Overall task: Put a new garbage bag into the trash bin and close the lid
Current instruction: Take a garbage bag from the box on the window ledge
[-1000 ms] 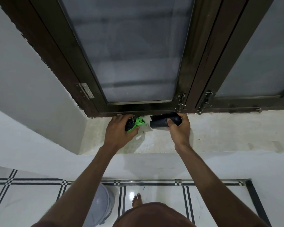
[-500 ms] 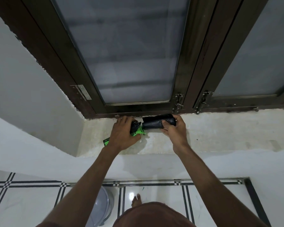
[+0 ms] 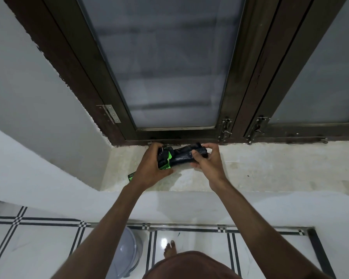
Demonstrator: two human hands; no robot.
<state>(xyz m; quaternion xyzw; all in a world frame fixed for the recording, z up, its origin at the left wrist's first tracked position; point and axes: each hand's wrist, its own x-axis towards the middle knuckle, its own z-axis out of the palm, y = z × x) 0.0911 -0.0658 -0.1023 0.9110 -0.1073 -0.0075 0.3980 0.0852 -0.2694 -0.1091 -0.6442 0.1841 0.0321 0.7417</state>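
Note:
A black roll of garbage bags (image 3: 180, 156) with a green paper label (image 3: 166, 161) is held over the window sill (image 3: 270, 168). My left hand (image 3: 149, 168) is shut around the labelled left end. My right hand (image 3: 209, 162) pinches the right end of the roll between thumb and fingers. A green scrap of the label (image 3: 131, 176) sticks out below my left hand. The grey trash bin (image 3: 127, 252) with its lid on stands on the floor below, mostly hidden behind my left forearm.
A dark wooden window frame (image 3: 244, 97) with frosted panes rises right behind the sill, with metal latches (image 3: 226, 129) at its base. White walls close in at the left. My bare foot (image 3: 169, 248) stands on the white tiled floor (image 3: 199, 246).
Both hands have drawn the roll slightly toward me and closer together. The left hand now covers more of the green label end.

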